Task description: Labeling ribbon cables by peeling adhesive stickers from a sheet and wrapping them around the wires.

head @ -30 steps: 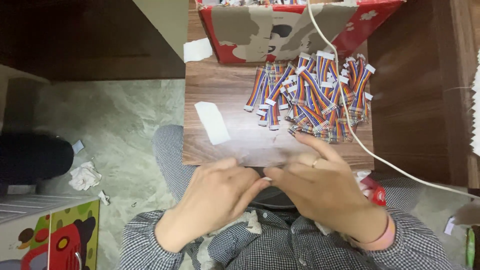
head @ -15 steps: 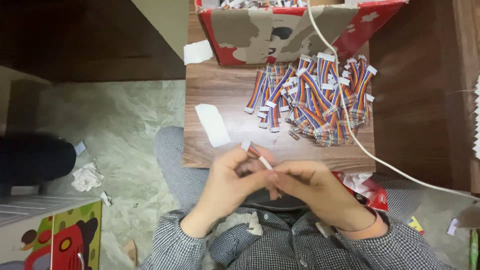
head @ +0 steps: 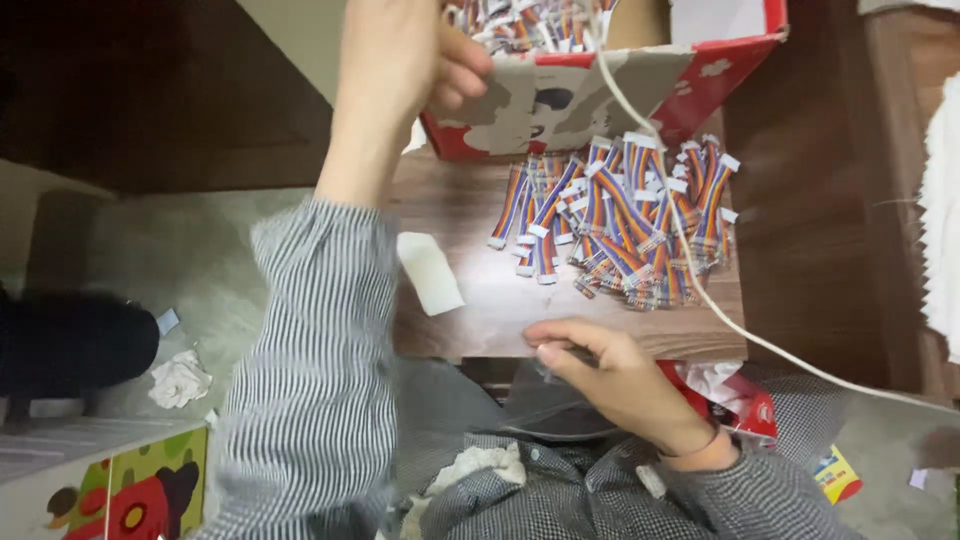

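My left hand (head: 405, 50) is stretched up to the red and white cardboard box (head: 700, 80) at the table's far side. Its fingers are curled at the box's front flap, and anything in them is hidden. Inside the box lie several short rainbow ribbon cables (head: 520, 20). A loose pile of the same cables (head: 620, 220) with white connectors is spread on the small wooden table (head: 500, 310). At the table's front edge, my right hand (head: 610, 375) has thumb and forefinger pinched on a clear plastic bag (head: 560, 405) over my lap.
A white paper slip (head: 430, 272) lies on the table's left part. A white cord (head: 720, 310) runs from the box across the pile and off to the right. A red packet (head: 745, 400) sits by my right wrist. Crumpled tissue (head: 180, 380) lies on the floor at left.
Both hands were together over my lap working a small cable. The left hand has since swung up to the box, while the right stays low at the table's edge.
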